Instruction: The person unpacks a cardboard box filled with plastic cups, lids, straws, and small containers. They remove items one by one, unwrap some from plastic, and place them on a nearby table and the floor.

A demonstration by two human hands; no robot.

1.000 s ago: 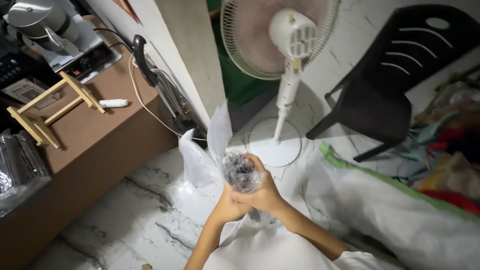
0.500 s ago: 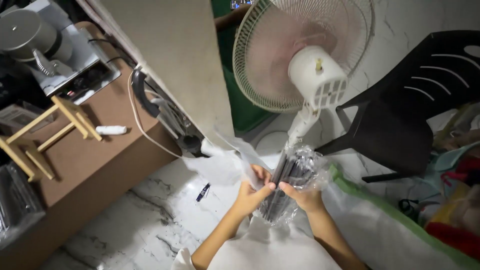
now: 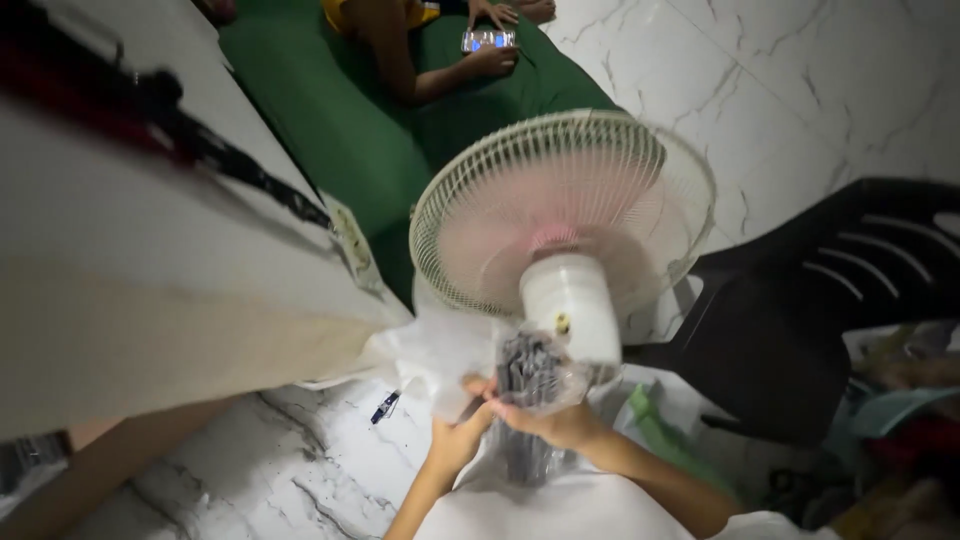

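Note:
Both my hands hold a clear plastic bag filled with several thin dark sticks, raised in front of me. My left hand grips the bag's left side, fingers pinching the plastic near its top. My right hand wraps the bag from the right. The bag's lower end hangs down between my wrists. A larger white plastic bag lies just behind on the left.
A white standing fan stands right behind the bag. A black plastic chair is to the right. A pale wall edge fills the left. Another person sits on a green mat holding a phone. A small dark object lies on the marble floor.
My view has tilted up and closer to the fan; the wooden desk has left view. My hands lifted the bag of sticks higher and now pinch its top.

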